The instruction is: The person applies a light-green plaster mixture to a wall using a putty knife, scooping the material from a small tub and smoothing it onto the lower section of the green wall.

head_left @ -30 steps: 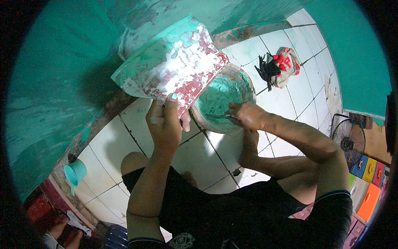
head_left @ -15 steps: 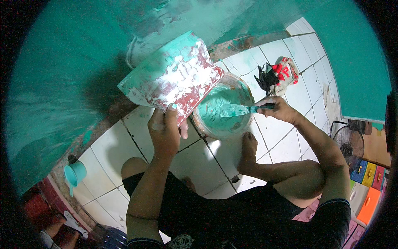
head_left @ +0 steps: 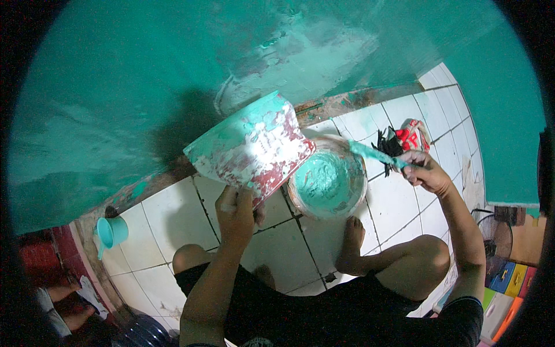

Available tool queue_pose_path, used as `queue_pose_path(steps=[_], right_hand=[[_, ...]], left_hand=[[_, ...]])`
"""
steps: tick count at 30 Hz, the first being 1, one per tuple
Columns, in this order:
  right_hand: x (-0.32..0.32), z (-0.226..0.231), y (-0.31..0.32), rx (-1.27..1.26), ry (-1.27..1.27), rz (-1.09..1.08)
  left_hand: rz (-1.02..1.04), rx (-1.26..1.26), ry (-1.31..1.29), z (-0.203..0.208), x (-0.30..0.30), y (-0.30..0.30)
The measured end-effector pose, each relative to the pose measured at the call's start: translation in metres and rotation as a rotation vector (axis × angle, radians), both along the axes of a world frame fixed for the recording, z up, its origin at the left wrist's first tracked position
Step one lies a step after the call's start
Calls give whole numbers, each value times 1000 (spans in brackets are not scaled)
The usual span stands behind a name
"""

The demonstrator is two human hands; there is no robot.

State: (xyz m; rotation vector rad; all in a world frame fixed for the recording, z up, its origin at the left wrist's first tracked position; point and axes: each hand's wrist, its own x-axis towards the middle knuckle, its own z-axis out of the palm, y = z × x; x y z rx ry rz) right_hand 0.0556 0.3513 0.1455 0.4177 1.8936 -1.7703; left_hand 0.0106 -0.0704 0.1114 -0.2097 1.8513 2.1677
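Note:
My left hand (head_left: pixel 236 215) is closed on the lower edge of a dustpan-like red board (head_left: pixel 272 151), tilted and smeared with white and teal paste. Right of the board stands a round bucket (head_left: pixel 362 194) of thick teal putty (head_left: pixel 324 179). In my right hand (head_left: pixel 426 172) is a putty knife (head_left: pixel 376 155), its blade coated in teal and pointing left above the bucket's far right rim. The fingers wrap its handle. Ahead is the teal wall (head_left: pixel 144 75), with a paler rough patch (head_left: pixel 295 61) beyond the board.
White floor tiles (head_left: pixel 167 231) surround my bare foot and bent legs. A black and red-white cloth bundle (head_left: pixel 411 136) lies beyond my right hand. A teal dipper (head_left: pixel 113 231) sits at left; a fan (head_left: pixel 497 234) and coloured drawers (head_left: pixel 509 277) are at right. Another person's legs (head_left: pixel 72 309) show lower left.
My right hand has lifted the putty knife out of the bucket, up and to the right, and its blade has turned. My left hand still holds the board over the bucket's left side.

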Motion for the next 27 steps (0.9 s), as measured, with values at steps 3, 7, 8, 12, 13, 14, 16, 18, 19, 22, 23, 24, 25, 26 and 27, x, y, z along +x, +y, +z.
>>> queue_pose_path(steps=[3, 7, 8, 12, 13, 14, 16, 18, 19, 22, 23, 24, 25, 26, 27], right_hand=[[-38, 12, -6, 70, 168, -5], [-108, 13, -34, 164, 304, 61], [-124, 16, -43, 163, 322, 84], [-179, 7, -60, 128, 381, 159], [-189, 5, -64, 113, 391, 162], [-198, 2, -67, 99, 400, 163], [-210, 5, -75, 95, 423, 205], [-223, 1, -71, 121, 447, 227], [-227, -2, -72, 132, 454, 237], [-233, 2, -75, 147, 501, 182], [-235, 3, -73, 148, 514, 185], [-238, 5, -70, 150, 528, 187], [-241, 5, -68, 150, 540, 191], [-243, 6, -67, 197, 585, 167], [-244, 9, -65, 217, 593, 153]], left_hand=[[99, -56, -34, 17, 9, -5], [251, -89, -56, 27, 25, -20], [303, -83, -64, 29, 29, -20], [395, -97, -82, 37, 40, -16], [399, -111, -68, 40, 42, -16], [394, -103, -58, 44, 43, -15], [380, -89, -41, 51, 45, -10], [393, -122, -49, 50, 48, -3], [398, -142, -58, 49, 49, 0], [380, -111, -44, 48, 48, 8], [361, -113, -44, 45, 48, 9], [341, -113, -43, 40, 47, 10], [322, -114, -44, 36, 46, 10], [314, -112, -49, 34, 44, 13], [304, -108, -53, 33, 41, 16]])
